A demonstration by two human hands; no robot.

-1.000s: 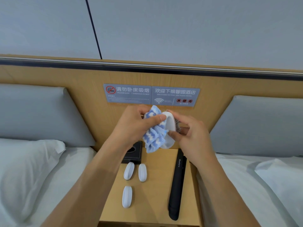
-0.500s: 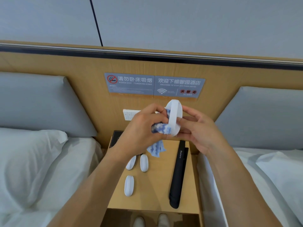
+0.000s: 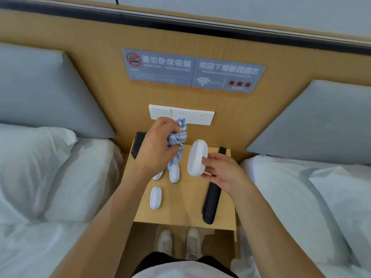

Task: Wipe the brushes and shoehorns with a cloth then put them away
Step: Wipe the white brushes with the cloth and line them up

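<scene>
My left hand (image 3: 155, 146) grips a bunched blue-and-white cloth (image 3: 177, 141) above the back of the wooden nightstand (image 3: 184, 215). My right hand (image 3: 219, 173) holds a white oval brush (image 3: 196, 158) by its lower end, a short gap right of the cloth. Three more white brushes lie on the nightstand: one near the front left (image 3: 155, 198), one behind it (image 3: 174, 173) and one partly under my left wrist (image 3: 157, 175). A long black shoehorn (image 3: 211, 199) lies lengthwise along the right side, partly under my right hand.
A black box (image 3: 137, 145) stands at the nightstand's back left corner. White wall sockets (image 3: 200, 118) and a grey sign (image 3: 192, 71) are on the wooden headboard. Beds with white bedding (image 3: 50, 177) flank the nightstand. My shoes (image 3: 178, 241) show below its front edge.
My hands have come apart: the cloth no longer touches the brush. The right hand has lowered the brush toward the nightstand, and the view has tilted downward.
</scene>
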